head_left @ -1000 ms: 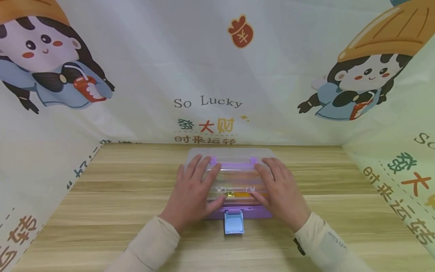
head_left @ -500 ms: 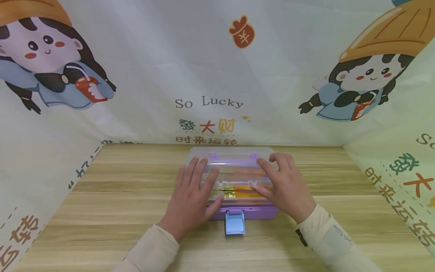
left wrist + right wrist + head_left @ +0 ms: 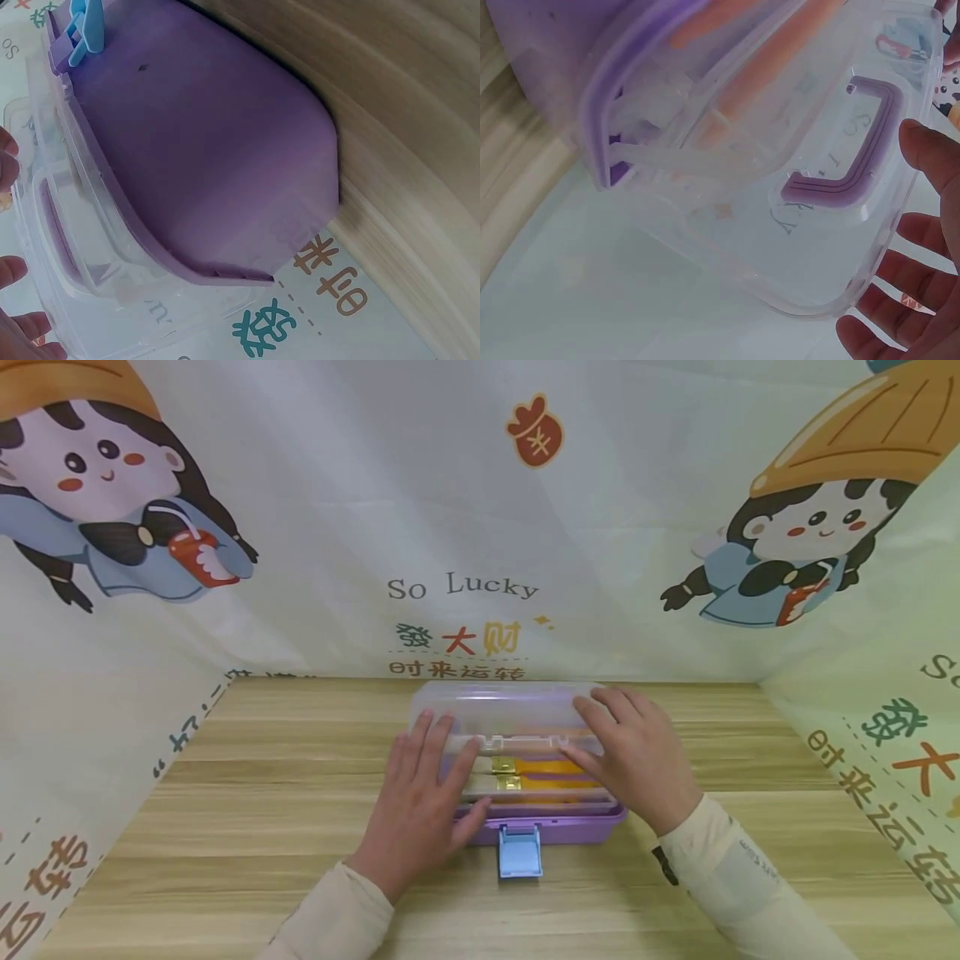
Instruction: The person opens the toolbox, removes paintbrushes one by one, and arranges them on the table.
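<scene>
A purple storage box [image 3: 547,831] stands on the table, its light blue latch [image 3: 521,852] hanging down in front. Its clear lid [image 3: 517,702] tilts back, and a purple handle [image 3: 847,176] shows on it in the right wrist view. My left hand [image 3: 420,802] rests with fingers spread along the lid's left side, the thumb near the box's front rim. My right hand [image 3: 637,760] touches the lid's right edge with extended fingers, fingertips right at the rim. Inside lie brush-like pieces with orange handles [image 3: 555,768] and gold metal bands, partly covered by clear plastic.
A wooden table [image 3: 300,760] spreads around the box. Behind it and at both sides hangs a white printed cloth [image 3: 315,527] with cartoon figures and lettering, meeting the table close behind the lid.
The clear plastic parts have swung away from me, so more of the orange handles and gold bands shows. My right hand has shifted slightly outward and back; the left has barely moved.
</scene>
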`<state>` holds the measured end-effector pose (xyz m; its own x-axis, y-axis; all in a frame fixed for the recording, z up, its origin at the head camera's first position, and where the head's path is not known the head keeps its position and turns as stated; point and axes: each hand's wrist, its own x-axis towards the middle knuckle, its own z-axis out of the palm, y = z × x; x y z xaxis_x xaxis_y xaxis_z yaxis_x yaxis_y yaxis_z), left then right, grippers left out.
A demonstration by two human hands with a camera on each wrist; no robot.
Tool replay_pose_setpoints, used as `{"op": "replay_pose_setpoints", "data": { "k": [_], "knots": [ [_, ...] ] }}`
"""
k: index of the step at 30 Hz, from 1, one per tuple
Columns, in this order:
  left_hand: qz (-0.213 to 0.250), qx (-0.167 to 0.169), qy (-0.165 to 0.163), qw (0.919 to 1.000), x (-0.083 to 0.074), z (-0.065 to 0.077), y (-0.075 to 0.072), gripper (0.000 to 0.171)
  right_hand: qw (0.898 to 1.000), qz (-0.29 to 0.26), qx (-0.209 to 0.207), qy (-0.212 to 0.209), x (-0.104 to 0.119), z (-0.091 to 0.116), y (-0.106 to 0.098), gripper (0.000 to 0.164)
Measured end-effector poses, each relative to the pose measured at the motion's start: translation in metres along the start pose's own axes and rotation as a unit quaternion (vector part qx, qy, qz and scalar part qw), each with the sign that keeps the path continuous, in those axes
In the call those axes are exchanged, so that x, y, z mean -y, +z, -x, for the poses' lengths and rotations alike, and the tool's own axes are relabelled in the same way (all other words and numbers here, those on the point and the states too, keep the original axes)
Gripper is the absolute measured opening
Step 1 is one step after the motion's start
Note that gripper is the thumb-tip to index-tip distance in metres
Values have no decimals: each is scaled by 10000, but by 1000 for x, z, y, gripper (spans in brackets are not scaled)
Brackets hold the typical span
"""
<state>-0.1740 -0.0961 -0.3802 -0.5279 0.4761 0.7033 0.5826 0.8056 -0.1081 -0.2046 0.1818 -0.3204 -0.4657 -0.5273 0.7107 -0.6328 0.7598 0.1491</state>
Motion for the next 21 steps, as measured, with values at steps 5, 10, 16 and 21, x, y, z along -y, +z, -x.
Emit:
{"op": "replay_pose_setpoints", "data": {
  "k": [5, 10, 16, 21],
  "knots": [
    [99, -43, -66, 9999, 1, 2, -1, 62, 9998, 153, 3, -114, -3, -10, -2, 49],
    [23, -196, -59, 9998, 0, 2, 0, 57, 9994, 297, 167, -116, -7, -18, -2, 47],
    [6, -374, 14, 9993, 0, 1, 3, 56, 9979, 419, 489, -17, -10, -27, -5, 45],
    [32, -164, -100, 9998, 1, 5, 9, 60, 9952, 638, 741, 99, -12, -33, -6, 43]
  ]
}}
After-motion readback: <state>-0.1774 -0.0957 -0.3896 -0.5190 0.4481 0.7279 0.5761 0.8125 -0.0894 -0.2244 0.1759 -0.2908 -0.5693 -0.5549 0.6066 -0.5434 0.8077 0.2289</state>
